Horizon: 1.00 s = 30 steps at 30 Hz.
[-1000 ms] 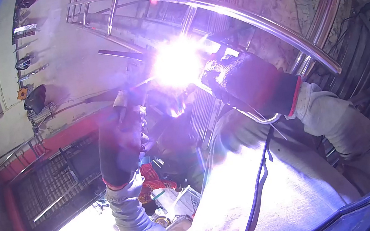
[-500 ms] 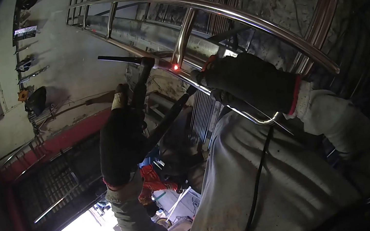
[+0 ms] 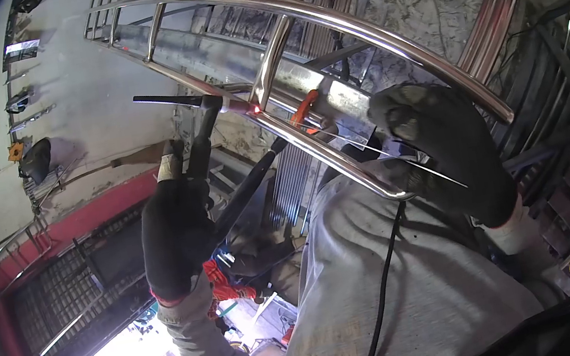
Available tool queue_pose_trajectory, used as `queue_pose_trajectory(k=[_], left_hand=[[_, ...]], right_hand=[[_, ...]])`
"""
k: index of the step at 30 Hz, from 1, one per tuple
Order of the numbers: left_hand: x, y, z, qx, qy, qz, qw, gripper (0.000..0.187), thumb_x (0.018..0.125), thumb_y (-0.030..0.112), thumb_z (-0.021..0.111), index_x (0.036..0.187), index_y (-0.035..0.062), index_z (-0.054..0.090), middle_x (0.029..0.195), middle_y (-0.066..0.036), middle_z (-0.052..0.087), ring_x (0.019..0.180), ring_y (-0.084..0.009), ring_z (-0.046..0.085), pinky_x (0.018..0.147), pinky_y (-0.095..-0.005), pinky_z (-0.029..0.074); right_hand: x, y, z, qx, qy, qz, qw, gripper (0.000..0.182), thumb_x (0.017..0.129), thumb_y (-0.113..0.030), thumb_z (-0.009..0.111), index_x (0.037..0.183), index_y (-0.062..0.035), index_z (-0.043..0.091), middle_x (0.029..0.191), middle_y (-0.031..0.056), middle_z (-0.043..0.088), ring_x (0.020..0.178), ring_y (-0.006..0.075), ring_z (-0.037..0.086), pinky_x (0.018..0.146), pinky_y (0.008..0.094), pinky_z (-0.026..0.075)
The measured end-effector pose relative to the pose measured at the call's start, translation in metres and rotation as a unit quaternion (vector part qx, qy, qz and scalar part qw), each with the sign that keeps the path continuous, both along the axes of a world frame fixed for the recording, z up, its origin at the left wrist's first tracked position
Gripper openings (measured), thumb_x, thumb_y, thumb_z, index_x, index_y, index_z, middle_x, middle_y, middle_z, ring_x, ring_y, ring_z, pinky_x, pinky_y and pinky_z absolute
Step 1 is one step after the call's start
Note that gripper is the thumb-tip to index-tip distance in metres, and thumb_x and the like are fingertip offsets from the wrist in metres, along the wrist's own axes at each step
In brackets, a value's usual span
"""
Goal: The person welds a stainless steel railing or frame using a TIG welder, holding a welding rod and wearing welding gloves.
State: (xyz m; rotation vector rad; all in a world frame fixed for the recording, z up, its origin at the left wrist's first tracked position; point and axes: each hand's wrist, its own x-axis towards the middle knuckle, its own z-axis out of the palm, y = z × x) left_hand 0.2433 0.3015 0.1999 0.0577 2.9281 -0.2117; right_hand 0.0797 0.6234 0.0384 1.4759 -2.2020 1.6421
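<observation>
nearest us, a black cable (image 3: 382, 298) runs up over our grey sleeve. our left hand (image 3: 176, 231), in a dark glove, has its grip closed around the welding torch (image 3: 204, 127), whose head points up toward the railing. our right hand (image 3: 446, 142), also gloved, pinches a thin filler rod (image 3: 380, 153) between its fingers, the rod reaching left toward the joint. a small red glowing spot (image 3: 257, 109) sits on the stainless steel railing (image 3: 317, 16), just where an upright tube meets the lower rail, close to the torch tip. beyond, a pale wall (image 3: 85, 83) carries hanging tools.
</observation>
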Motion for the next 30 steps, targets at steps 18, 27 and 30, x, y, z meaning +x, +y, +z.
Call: queue_pose_trajectory(k=[18, 27, 30], left_hand=[[0.001, -0.014, -0.005, 0.000, -0.018, -0.028, 0.999, 0.044, 0.079, -0.008, 0.062, 0.122, -0.0001, 0.065, 0.125, -0.021, 0.069, 0.087, -0.0323, 0.070, 0.061, -0.0338, 0.053], [-0.014, 0.019, 0.006, 0.390, 0.032, 0.519, 0.760, 0.051, 0.106, 0.017, 0.063, 0.153, -0.0010, 0.057, 0.121, -0.008, 0.070, 0.086, -0.0097, 0.063, 0.059, -0.0240, 0.054], [-0.008, 0.007, 0.008, 0.356, -0.013, 0.502, 0.788, 0.055, 0.106, 0.017, 0.062, 0.158, 0.0014, 0.053, 0.113, -0.011, 0.070, 0.083, -0.0104, 0.063, 0.054, -0.0255, 0.053]], right_hand=[[0.068, 0.055, -0.123, -0.076, -0.246, -0.379, 0.889, 0.044, 0.118, -0.027, 0.036, 0.141, -0.0002, 0.062, 0.139, 0.0128, 0.065, 0.126, 0.0247, 0.062, 0.111, 0.0444, 0.048], [0.022, 0.030, -0.113, -0.179, -0.620, 0.023, 0.764, 0.049, 0.105, -0.026, 0.075, 0.143, 0.0015, 0.062, 0.124, 0.0122, 0.074, 0.111, 0.0199, 0.073, 0.088, 0.0326, 0.060], [-0.006, -0.007, -0.147, -0.227, -0.683, 0.183, 0.669, 0.054, 0.103, -0.022, 0.077, 0.149, -0.0008, 0.058, 0.126, 0.0140, 0.071, 0.109, 0.0242, 0.071, 0.087, 0.0372, 0.059]])
